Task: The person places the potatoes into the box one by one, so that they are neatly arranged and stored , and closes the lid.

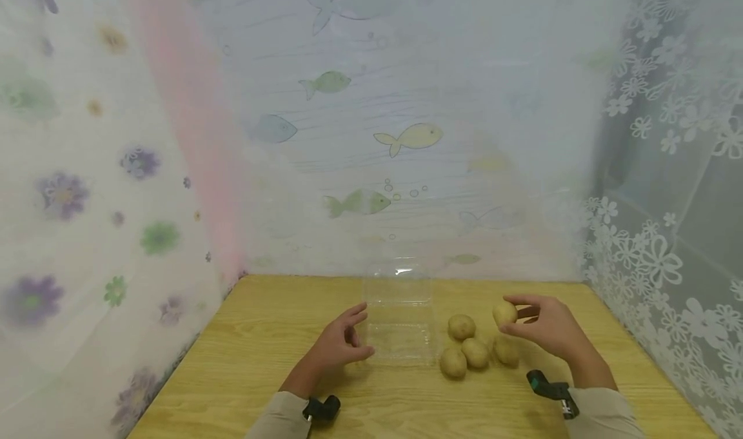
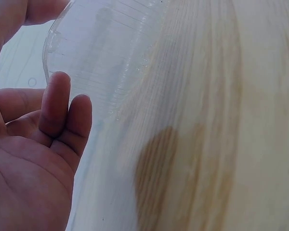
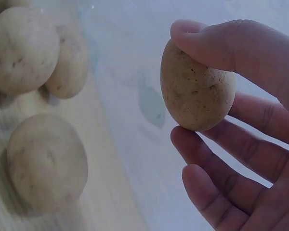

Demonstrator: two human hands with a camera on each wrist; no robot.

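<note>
My right hand (image 1: 551,326) pinches a small pale-yellow potato (image 3: 197,86) between thumb and fingers, raised over the right of the table. Beneath it and to its left, several more potatoes (image 1: 476,353) lie grouped on the wood. A clear plastic container (image 1: 400,342) stands left of them, its clear lid (image 1: 397,287) raised at the back. Beside the container's left edge is my left hand (image 1: 339,342), thumb and forefinger spread along that side, the other fingers loosely bent. Whether the fingertips touch the plastic is hard to tell.
The wooden table (image 1: 232,374) reaches back to a curtain (image 1: 406,104) printed with fish. Flower-patterned curtains (image 1: 64,245) hang on the left and right sides. Each wrist carries a small black camera (image 1: 322,409) over a beige sleeve.
</note>
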